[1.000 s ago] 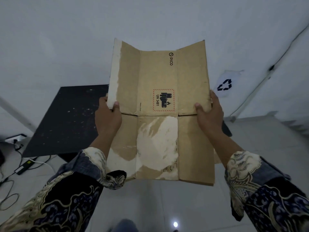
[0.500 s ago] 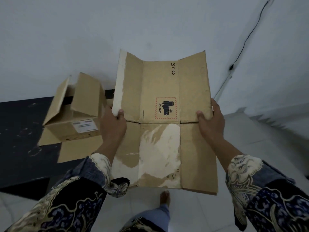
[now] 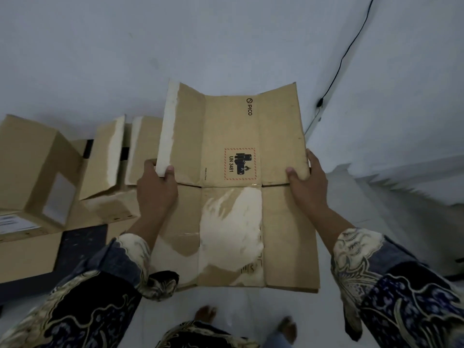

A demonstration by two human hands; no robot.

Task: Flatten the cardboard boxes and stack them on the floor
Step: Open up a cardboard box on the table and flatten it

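With the view swinging left to bring the unflattened boxes [image 3: 37, 177] on the dark worktop [image 3: 82, 243] in at 9 o'clock, the left hand [image 3: 157, 194] and right hand [image 3: 307, 187] are pinching the flattened box [image 3: 233, 187], held mid-air at centre above the floor [image 3: 251, 312], thumbs in front, fingers hidden behind, indicating stacking is imminent.

You are looking down at a pale, whitish wall [image 3: 226, 41] that fills the upper view under dim, even light. A thin black cable [image 3: 351, 43] runs down it at your right to a small dark plug [image 3: 319, 102] near the corner. Below lies a light floor [image 3: 376, 197]. At your lower left stands a black, speckled bench [image 3: 82, 242].
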